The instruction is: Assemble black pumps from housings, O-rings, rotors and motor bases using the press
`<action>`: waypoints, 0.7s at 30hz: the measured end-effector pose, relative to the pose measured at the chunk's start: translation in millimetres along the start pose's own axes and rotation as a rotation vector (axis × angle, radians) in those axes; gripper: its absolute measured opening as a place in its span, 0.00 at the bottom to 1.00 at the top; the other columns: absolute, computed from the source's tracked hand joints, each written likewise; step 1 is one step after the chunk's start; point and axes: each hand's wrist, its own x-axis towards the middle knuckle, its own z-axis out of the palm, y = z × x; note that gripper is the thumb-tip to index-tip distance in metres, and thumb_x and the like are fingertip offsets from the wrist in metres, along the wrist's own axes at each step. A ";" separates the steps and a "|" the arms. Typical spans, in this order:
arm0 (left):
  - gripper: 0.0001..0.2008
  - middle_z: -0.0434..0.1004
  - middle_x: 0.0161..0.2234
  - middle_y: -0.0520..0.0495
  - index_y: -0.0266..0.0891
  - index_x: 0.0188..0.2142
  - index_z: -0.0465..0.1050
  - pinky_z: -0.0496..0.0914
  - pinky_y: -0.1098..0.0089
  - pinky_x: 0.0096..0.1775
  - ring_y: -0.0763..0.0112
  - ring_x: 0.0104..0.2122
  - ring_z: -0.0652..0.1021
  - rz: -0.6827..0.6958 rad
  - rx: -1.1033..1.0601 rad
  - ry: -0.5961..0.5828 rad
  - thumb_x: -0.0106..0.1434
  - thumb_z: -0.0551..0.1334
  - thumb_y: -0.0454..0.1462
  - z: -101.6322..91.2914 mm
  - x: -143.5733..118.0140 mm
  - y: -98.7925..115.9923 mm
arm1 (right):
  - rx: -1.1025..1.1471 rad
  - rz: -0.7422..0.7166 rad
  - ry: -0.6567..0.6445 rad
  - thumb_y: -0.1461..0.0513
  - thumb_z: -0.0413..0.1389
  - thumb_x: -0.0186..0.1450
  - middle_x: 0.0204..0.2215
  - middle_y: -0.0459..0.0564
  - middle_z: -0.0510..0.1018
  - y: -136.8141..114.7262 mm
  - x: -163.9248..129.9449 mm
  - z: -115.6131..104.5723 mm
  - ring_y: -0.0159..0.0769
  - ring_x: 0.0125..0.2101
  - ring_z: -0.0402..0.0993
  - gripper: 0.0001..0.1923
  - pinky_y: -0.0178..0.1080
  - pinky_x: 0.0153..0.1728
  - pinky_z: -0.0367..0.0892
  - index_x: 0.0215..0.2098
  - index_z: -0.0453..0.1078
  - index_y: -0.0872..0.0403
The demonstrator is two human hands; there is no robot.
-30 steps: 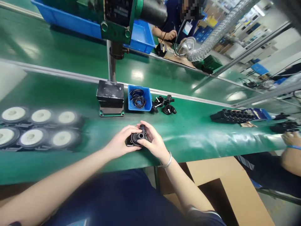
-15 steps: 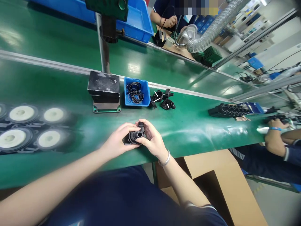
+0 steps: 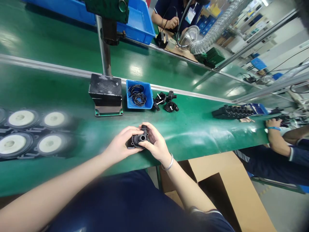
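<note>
A black plastic pump housing (image 3: 139,139) with a round pipe opening is held between my two hands over the green bench. My left hand (image 3: 122,141) grips it from the left, fingers at its far edge and thumb low. From the right, my right hand (image 3: 155,143) is closed around it, its thumb lying beside the opening. The underside of the part is hidden. Beyond my hands, a blue bin (image 3: 151,96) holds black rubber rings (image 3: 138,96). Several similar black housings (image 3: 171,106) lie right of the bin.
A black block on a base (image 3: 106,91) stands left of the bin. Black parts with white discs (image 3: 21,119) lie at the left. An open cardboard box (image 3: 212,164) is below the bench edge. Co-workers sit across and at right, one hand (image 3: 274,123) near black parts.
My hands and the housing keep nearly the same pose. The view has shifted slightly, and the co-worker's hand at right appears a little further left.
</note>
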 end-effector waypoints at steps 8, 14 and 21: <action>0.22 0.74 0.50 0.44 0.44 0.51 0.69 0.72 0.59 0.54 0.62 0.52 0.75 -0.001 0.015 0.000 0.59 0.71 0.36 0.7 -0.3 -0.9 | -0.018 -0.001 0.013 0.53 0.65 0.61 0.57 0.54 0.70 1.8 -0.7 1.0 0.42 0.59 0.68 0.34 0.46 0.64 0.63 0.62 0.59 0.48; 0.22 0.74 0.50 0.44 0.44 0.51 0.68 0.72 0.59 0.54 0.62 0.52 0.75 -0.001 0.012 -0.006 0.59 0.70 0.37 1.2 -1.1 -2.5 | -0.017 -0.017 0.018 0.53 0.65 0.62 0.57 0.54 0.69 3.5 -1.2 2.3 0.42 0.59 0.68 0.34 0.46 0.64 0.63 0.62 0.59 0.48; 0.23 0.74 0.50 0.45 0.46 0.53 0.67 0.72 0.58 0.54 0.61 0.52 0.76 0.002 0.067 0.001 0.60 0.70 0.39 3.1 -1.2 -5.5 | -0.043 0.016 0.017 0.50 0.64 0.62 0.58 0.55 0.69 1.5 0.9 1.1 0.42 0.59 0.68 0.35 0.46 0.64 0.63 0.62 0.58 0.49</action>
